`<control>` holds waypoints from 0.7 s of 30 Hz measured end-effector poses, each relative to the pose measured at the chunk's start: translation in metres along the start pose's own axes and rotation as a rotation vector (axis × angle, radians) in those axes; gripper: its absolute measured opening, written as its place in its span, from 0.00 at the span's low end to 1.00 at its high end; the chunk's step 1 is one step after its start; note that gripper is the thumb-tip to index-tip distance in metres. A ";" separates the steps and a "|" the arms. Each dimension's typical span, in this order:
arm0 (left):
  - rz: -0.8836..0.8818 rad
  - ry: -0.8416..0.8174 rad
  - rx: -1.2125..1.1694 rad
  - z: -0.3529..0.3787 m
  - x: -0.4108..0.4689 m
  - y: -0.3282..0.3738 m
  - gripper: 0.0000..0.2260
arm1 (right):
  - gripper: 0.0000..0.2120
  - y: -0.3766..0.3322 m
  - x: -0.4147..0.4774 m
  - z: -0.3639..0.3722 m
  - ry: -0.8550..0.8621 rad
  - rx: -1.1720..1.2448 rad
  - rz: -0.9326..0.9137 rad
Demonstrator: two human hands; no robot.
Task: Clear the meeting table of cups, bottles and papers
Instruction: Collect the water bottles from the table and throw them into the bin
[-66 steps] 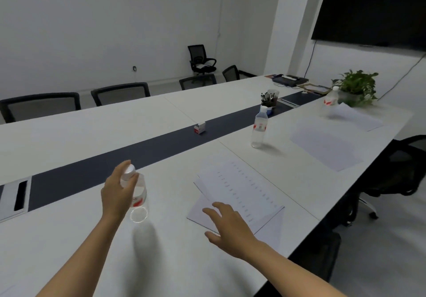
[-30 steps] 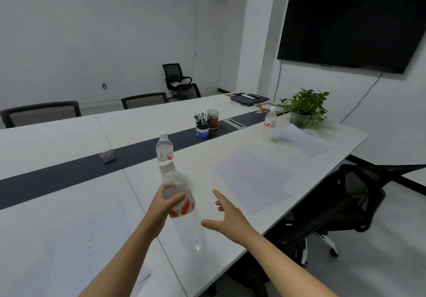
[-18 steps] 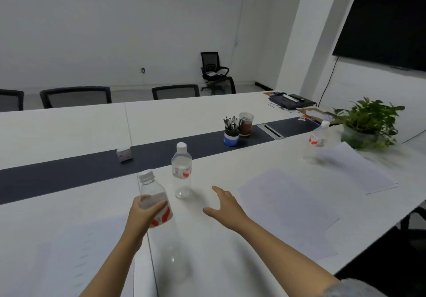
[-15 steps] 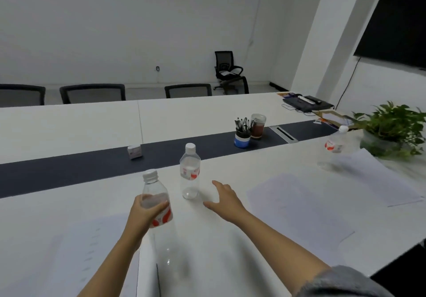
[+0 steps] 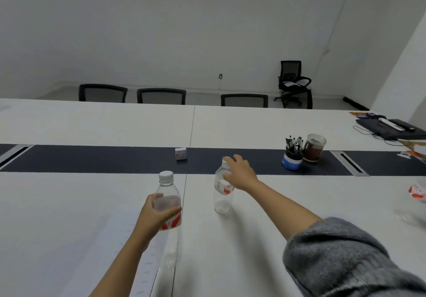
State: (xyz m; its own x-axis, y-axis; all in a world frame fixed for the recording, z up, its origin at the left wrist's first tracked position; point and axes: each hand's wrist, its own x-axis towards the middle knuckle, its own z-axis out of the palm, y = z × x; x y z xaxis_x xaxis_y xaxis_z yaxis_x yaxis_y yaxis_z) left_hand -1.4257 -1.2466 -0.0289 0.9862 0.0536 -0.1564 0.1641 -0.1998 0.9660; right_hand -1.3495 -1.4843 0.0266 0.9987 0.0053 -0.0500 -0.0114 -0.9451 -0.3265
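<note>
Now right hand [image 5: 239, 173] atop standing bottle [image 5: 222, 195] — touching neck

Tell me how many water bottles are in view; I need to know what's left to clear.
3. One is held in the left hand; one stands by the dark centre strip under the right hand; one is blurred at the right edge. Others may be out of frame.

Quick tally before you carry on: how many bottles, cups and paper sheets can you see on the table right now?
Bottles: 3 – one held in the left hand (bottle), one standing under the right hand (bottle), one partly cut off at the right edge.
Cups: 2 – pen cup, brown cup.
Paper: 1 faint printed sheet.
Total: 6
</note>
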 end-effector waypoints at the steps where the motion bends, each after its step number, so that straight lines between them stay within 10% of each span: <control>1: 0.001 0.023 0.008 -0.002 -0.001 0.000 0.32 | 0.27 -0.001 0.006 0.001 -0.014 -0.033 -0.022; 10: 0.012 0.066 -0.010 -0.023 0.001 0.000 0.34 | 0.22 0.002 0.034 0.015 -0.058 -0.163 -0.100; 15: 0.018 -0.204 0.046 -0.016 0.000 0.010 0.48 | 0.17 0.013 0.014 0.017 -0.056 0.081 -0.096; 21: 0.151 -0.520 0.375 0.013 0.008 0.035 0.33 | 0.14 0.017 -0.032 -0.036 0.007 0.430 -0.126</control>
State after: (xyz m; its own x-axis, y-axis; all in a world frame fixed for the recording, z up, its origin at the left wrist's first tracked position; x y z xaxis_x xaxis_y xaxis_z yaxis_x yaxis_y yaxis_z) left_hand -1.4118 -1.2659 0.0010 0.8650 -0.4623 -0.1949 -0.0731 -0.5005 0.8626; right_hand -1.3798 -1.5122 0.0562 0.9939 0.1080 0.0213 0.0926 -0.7152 -0.6928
